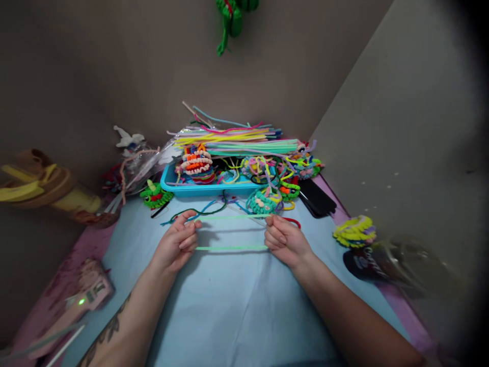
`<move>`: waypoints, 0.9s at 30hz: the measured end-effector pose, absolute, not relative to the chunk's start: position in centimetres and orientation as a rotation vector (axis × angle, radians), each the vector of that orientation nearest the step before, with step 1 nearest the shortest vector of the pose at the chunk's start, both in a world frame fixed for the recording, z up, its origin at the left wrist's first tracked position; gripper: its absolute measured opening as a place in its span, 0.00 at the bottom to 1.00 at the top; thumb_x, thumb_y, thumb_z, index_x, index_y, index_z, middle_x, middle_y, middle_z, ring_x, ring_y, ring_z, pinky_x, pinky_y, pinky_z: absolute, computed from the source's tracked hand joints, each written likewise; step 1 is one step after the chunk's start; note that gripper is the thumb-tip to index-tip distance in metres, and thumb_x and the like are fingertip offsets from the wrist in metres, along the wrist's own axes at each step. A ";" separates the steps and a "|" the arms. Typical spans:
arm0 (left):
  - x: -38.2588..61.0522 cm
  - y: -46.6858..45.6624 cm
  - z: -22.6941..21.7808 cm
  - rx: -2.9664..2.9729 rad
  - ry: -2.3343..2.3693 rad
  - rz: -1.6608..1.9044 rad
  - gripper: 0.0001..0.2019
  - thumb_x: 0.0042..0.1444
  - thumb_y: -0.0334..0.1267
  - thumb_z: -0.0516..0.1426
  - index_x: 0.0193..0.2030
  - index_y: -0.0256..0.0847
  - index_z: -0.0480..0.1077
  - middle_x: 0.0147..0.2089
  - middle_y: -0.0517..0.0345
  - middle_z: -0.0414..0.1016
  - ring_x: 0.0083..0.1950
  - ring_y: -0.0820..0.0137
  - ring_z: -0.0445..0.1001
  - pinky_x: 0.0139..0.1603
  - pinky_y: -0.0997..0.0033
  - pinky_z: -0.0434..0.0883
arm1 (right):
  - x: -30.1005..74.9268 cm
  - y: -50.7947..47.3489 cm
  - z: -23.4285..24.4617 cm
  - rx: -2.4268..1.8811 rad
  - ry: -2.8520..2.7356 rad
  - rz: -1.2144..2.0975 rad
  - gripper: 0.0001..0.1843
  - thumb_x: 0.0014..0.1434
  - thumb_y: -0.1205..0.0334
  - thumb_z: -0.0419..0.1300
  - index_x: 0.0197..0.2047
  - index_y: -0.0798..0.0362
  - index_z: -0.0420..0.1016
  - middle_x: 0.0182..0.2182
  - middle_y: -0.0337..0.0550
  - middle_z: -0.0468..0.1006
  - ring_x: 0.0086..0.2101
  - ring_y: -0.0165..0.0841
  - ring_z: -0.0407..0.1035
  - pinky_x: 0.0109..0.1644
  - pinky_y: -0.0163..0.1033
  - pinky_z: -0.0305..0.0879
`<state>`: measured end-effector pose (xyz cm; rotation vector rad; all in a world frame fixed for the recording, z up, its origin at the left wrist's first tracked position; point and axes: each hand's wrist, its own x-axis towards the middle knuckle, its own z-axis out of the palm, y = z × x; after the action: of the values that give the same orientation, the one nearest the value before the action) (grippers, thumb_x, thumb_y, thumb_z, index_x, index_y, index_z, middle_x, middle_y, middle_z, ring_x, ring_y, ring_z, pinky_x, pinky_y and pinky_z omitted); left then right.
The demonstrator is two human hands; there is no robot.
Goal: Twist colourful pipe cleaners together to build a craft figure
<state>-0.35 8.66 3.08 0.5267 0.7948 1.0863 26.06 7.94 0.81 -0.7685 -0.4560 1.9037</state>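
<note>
A light green pipe cleaner (232, 248) stretches between my two hands above the blue cloth, in two level strands, one farther away than the other. Whether they are one bent piece or two pieces cannot be seen. My left hand (178, 242) is closed on their left ends, thumb and index finger pinching the far strand. At the right ends, my right hand (286, 239) grips with curled fingers. Just beyond the hands lie a dark green pipe cleaner (214, 211) and a teal fuzzy figure (264, 202).
A blue tray (214, 190) holds fuzzy figures, with bundled pipe cleaners (237, 137) across its back. To the left lies a pink glue gun (93, 293) with a green light. A black phone-like object (315, 199), a yellow fuzzy piece (355, 232) and a clear cup (408, 262) stand right.
</note>
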 end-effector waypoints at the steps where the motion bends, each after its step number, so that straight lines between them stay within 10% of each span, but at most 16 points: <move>1: -0.4 8.7 3.1 0.521 0.796 1.087 0.16 0.47 0.26 0.61 0.42 0.40 0.64 0.30 0.64 0.70 0.13 0.91 0.49 0.12 0.89 0.48 | 26.0 7.9 0.8 -0.776 -0.457 1.902 0.07 0.55 0.60 0.59 0.29 0.54 0.68 0.08 0.25 0.47 0.13 0.22 0.35 0.15 0.28 0.39; 14: -0.7 8.2 3.5 0.709 0.986 1.039 0.17 0.48 0.34 0.62 0.44 0.38 0.63 0.32 0.59 0.74 0.14 0.86 0.57 0.13 0.86 0.54 | 25.5 7.8 1.1 -0.881 -0.558 1.845 0.11 0.53 0.56 0.62 0.31 0.55 0.67 0.12 0.28 0.58 0.13 0.21 0.47 0.17 0.28 0.46; 19: 0.0 7.8 2.6 0.930 1.282 0.998 0.16 0.48 0.40 0.61 0.41 0.36 0.65 0.29 0.58 0.74 0.21 0.73 0.72 0.20 0.76 0.67 | 25.1 7.7 0.2 -1.169 -0.997 1.542 0.16 0.53 0.56 0.62 0.43 0.53 0.68 0.27 0.39 0.74 0.25 0.30 0.67 0.28 0.35 0.64; 27: -0.1 7.3 1.6 1.316 1.488 0.911 0.09 0.50 0.36 0.57 0.39 0.41 0.70 0.27 0.58 0.75 0.21 0.70 0.70 0.25 0.72 0.65 | 25.2 11.8 4.1 -1.309 -1.476 0.881 0.12 0.58 0.60 0.55 0.46 0.50 0.68 0.40 0.46 0.74 0.42 0.37 0.69 0.43 0.41 0.65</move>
<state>-0.06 7.26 1.61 1.3161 1.4879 0.9109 25.21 11.76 4.13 -1.3091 -1.4756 0.8813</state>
